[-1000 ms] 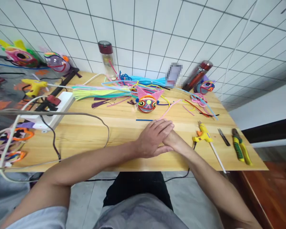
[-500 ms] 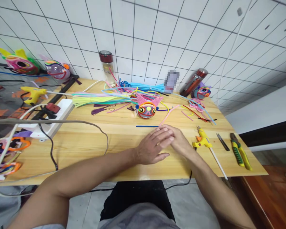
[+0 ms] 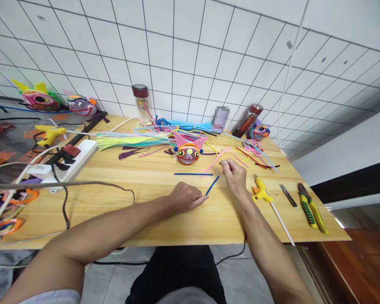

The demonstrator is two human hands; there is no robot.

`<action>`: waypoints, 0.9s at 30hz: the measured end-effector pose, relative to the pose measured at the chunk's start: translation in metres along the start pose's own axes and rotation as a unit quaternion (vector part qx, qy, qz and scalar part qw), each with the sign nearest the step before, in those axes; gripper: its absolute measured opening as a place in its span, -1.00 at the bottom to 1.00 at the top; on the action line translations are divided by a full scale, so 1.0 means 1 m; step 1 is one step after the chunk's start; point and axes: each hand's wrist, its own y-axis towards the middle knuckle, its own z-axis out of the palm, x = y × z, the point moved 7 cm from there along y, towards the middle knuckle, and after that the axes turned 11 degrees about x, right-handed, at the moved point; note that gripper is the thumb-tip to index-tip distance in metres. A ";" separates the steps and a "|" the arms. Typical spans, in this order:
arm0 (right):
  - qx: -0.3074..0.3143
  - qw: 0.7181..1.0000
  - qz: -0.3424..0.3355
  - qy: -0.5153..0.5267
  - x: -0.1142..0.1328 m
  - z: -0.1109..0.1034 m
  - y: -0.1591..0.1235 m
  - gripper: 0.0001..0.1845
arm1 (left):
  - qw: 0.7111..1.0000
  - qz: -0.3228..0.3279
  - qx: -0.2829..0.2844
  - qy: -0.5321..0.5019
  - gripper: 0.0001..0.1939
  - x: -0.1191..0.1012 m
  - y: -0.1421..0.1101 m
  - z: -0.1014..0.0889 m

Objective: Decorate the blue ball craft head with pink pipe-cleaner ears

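A: Left hand (image 3: pixel 184 197)?
B: Forearm slanting in, fingers pinching blue stick (image 3: pixel 213 185) — both on near side of eared ball (image 3: pixel 189 154).
A: Right hand (image 3: pixel 234 176)?
B: Near-right of ball, curled closed — can't tell if gripping anything.

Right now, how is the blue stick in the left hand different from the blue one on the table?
The held stick is in the left fingers, but the flat stick lies on the table. The held stick slants; the flat stick runs side to side. The flat stick shows longer, though fingers may hide some of the held stick. Both are thin and blue.
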 end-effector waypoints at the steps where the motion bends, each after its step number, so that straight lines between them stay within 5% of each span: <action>1: 0.002 1.000 0.005 0.000 -0.004 0.002 0.000 -0.60 | 1.000 -0.001 0.007 0.000 -0.38 0.000 0.000 0.001; 10: 0.037 0.999 0.039 0.005 -0.022 0.015 -0.005 -0.61 | 1.000 -0.014 0.027 -0.007 -0.43 0.003 0.001 0.002; 27: 0.065 0.997 0.010 0.038 -0.006 0.025 -0.008 -0.69 | 0.983 -0.049 -0.162 -0.073 -0.72 0.005 0.001 -0.042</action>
